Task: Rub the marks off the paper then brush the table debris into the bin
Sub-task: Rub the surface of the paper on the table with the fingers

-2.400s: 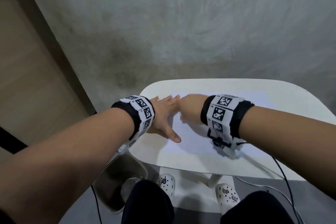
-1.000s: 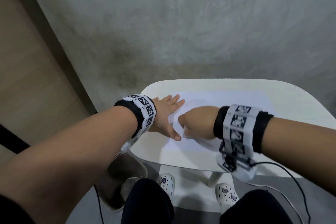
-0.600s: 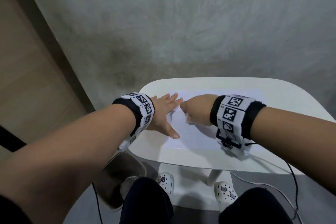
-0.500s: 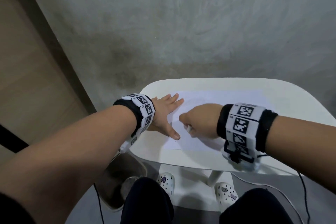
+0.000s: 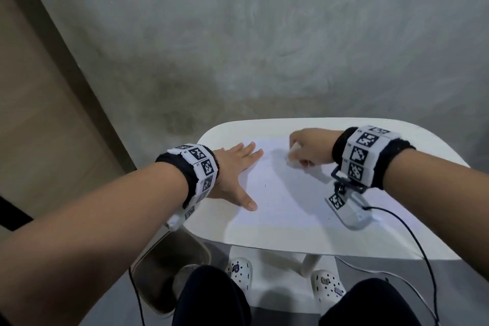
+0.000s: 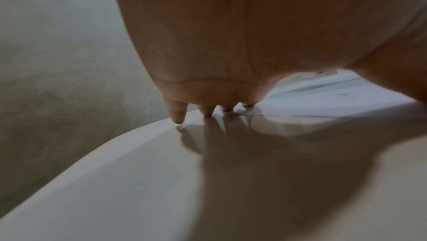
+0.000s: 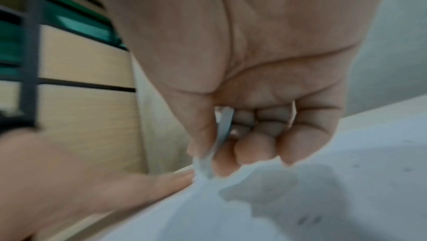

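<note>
A white sheet of paper (image 5: 285, 193) lies on the small white table (image 5: 397, 243). My left hand (image 5: 235, 169) lies flat with spread fingers on the paper's left edge, pinning it; in the left wrist view its fingertips (image 6: 177, 117) touch the table (image 6: 138, 172) by the paper (image 6: 323, 97). My right hand (image 5: 307, 148) is curled near the paper's far edge and pinches a white eraser (image 5: 295, 149) against the sheet. The right wrist view shows that eraser (image 7: 221, 135) between thumb and fingers of my right hand (image 7: 231, 144), and a few small dark specks on the paper (image 7: 346, 199).
A metal bin (image 5: 169, 267) stands on the floor under the table's left front corner. A black cable (image 5: 412, 246) runs from my right wrist over the table's front edge. My knees and white shoes (image 5: 238, 272) are beneath the table. A grey wall stands behind.
My right hand with the eraser has swept back and forth over the paper and now sits farther right and toward the far edge. The left hand has stayed flat in place.
</note>
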The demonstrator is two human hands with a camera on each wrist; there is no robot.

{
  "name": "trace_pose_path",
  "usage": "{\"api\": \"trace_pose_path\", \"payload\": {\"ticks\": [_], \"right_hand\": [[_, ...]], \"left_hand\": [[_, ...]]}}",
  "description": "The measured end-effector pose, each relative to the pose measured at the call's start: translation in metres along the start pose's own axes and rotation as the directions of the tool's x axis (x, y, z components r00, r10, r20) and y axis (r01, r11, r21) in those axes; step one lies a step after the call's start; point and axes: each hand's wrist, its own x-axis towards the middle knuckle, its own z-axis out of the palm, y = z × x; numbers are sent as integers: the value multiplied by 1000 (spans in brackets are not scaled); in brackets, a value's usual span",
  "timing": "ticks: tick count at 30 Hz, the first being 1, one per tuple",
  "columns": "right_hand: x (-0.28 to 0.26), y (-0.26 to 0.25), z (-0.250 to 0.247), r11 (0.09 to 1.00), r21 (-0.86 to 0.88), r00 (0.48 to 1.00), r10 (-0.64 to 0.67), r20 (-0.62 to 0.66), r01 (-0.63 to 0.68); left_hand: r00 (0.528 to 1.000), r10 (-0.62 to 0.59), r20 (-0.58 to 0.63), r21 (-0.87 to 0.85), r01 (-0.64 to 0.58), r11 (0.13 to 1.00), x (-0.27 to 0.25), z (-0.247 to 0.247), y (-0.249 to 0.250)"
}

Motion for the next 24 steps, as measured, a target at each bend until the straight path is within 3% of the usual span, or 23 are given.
{"api": "trace_pose_path", "payload": {"ticks": [2,5,9,15,20,22,24], "right_hand": [[13,15,-6,992,106,994,83,-72,-75],[23,26,-5,978,158,989,142,-28,-136],[30,28,0,992,46,992,121,-22,-120],[32,22,-2,990,-82,993,118,-5,-118],[23,-8,2,925,-380,997,17,75,13],[26,-14,3,924,-377,989,3,149,54],[33,-8,-7,942,-335,992,28,123,15]], "left_hand": [[1000,2,5,22,-2,1000,-1,1,0],[1000,-4,-21,36,4,999,-4,-2,0],[994,-14,-112,-18,12,1000,8,-18,-1],[999,46,-25,3,-46,999,36,-29,14],[996,74,-41,9,-74,997,40,-21,10],[996,78,-34,12,-78,997,40,-22,10],[997,72,-20,7,-72,997,39,-23,10]]}}
